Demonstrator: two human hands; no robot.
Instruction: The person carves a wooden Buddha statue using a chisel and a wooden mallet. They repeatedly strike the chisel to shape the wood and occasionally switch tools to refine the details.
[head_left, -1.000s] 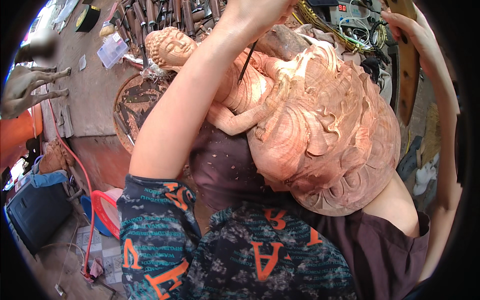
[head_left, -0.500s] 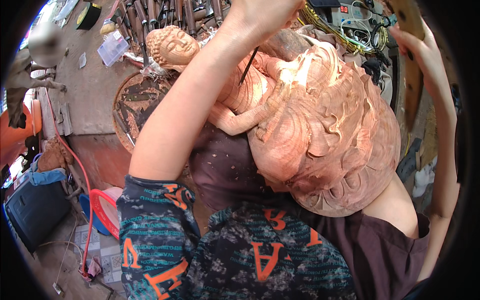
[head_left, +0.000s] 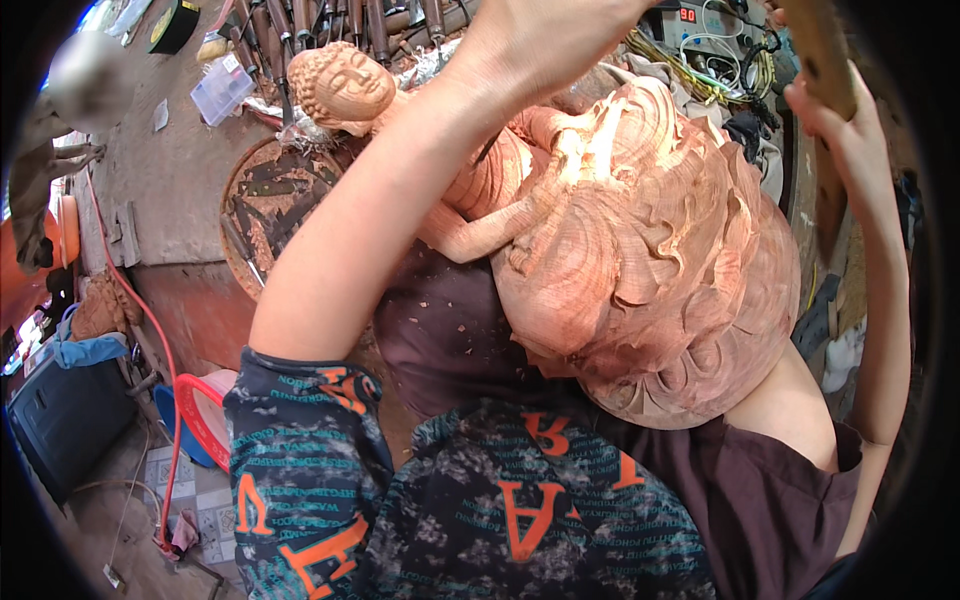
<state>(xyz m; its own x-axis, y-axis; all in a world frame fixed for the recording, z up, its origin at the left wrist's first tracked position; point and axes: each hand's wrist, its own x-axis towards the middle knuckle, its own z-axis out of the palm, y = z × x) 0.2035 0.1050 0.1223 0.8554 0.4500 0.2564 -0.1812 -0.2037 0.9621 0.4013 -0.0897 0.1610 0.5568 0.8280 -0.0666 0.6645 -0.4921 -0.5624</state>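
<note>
A carved wooden statue [head_left: 640,260] of a seated figure lies tilted across my lap. Its curly-haired head [head_left: 345,88] points to the upper left, and its broad, petal-carved base faces right. Over the statue's chest, my left hand [head_left: 555,45] is closed, its fingertips partly cut off at the top edge. A thin dark chisel shaft [head_left: 486,149] shows below that hand, its tip against or near the chest. Raised at the upper right, my right hand [head_left: 850,115] is closed around a worn wooden mallet [head_left: 822,60], apart from the statue.
Several wooden-handled chisels [head_left: 300,25] lie at the top beside a clear plastic box [head_left: 221,90] and a tape roll [head_left: 175,27]. A round tray [head_left: 232,225] holds dark blades and shavings. Cables and a grey device [head_left: 715,28] with a red display sit upper right.
My left hand has shifted slightly right, and less of the chisel shaft shows. The mallet and my right hand have moved slightly. The whole view has shifted a little.
</note>
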